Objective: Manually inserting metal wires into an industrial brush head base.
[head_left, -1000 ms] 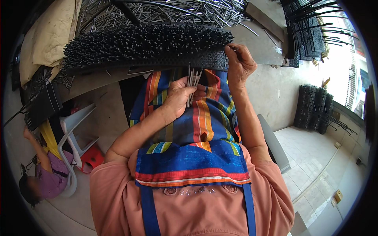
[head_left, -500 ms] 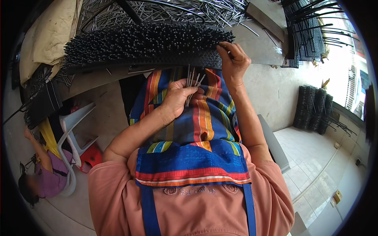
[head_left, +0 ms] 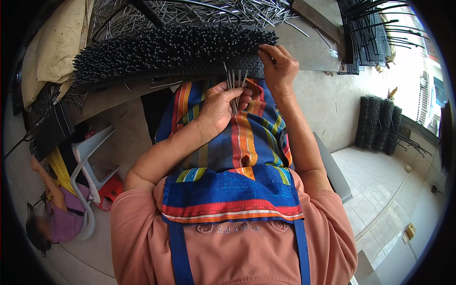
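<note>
A bundle of thin grey metal rods is gripped in my left hand, over my lap, with the rods' upper ends fanned out. Just beyond it lies a long black perforated rack, packed with upright dark rods. At the rack's right end my right hand is closed in a pinch against the outermost rods. What sits between its fingertips is too small to make out. A striped, colourful apron covers my lap under the left hand.
A heap of loose metal rods lies behind the rack, beside a flat bar. Black mesh racks stand at the far right, dark bundles on the floor. At left, a person sits in a grey chair.
My left hand has moved slightly up toward the rack, and its rods now stand more upright and closer to the rack's edge. The right hand keeps its pinch at the rack's right end.
</note>
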A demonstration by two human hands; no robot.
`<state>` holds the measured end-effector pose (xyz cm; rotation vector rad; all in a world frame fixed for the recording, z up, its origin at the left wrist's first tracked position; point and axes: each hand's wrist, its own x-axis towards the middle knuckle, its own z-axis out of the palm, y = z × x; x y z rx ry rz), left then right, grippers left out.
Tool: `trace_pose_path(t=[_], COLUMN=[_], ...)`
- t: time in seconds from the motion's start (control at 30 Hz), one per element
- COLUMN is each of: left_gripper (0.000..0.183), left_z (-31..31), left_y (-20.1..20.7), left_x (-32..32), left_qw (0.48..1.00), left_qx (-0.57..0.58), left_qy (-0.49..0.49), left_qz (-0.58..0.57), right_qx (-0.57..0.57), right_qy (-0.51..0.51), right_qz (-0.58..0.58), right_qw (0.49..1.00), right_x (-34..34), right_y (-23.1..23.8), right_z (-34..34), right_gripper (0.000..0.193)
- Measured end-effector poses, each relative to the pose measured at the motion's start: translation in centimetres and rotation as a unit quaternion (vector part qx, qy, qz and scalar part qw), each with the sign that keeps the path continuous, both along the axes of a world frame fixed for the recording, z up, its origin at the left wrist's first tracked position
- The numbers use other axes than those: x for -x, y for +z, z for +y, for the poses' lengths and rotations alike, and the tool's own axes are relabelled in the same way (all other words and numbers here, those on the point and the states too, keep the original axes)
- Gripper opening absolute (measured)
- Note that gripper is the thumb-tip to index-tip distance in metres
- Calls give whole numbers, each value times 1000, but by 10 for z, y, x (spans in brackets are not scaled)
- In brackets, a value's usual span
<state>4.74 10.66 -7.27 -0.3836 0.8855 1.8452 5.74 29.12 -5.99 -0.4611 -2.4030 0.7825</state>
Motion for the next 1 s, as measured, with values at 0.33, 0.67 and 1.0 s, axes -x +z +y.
trace_pose_path(t=[0.33, 0.67, 1.0], left_gripper=[14, 21, 20], left_z=[5, 2, 4], left_y=[12, -1, 12], left_x=[1, -7, -9], left_qw=[998, 997, 995], left_qx=[-57, 54, 39], left_qy=[-16, -43, -80], left_qz=[-4, 21, 35], right_qx=[469, 361, 150], right_qy=[97, -26, 13], right_qz=[-213, 134, 93], right_qw=[852, 923, 984], right_x=[-31, -25, -9], right_y=[14, 11, 7], right_z=[-10, 7, 17], right_gripper=[9, 3, 6])
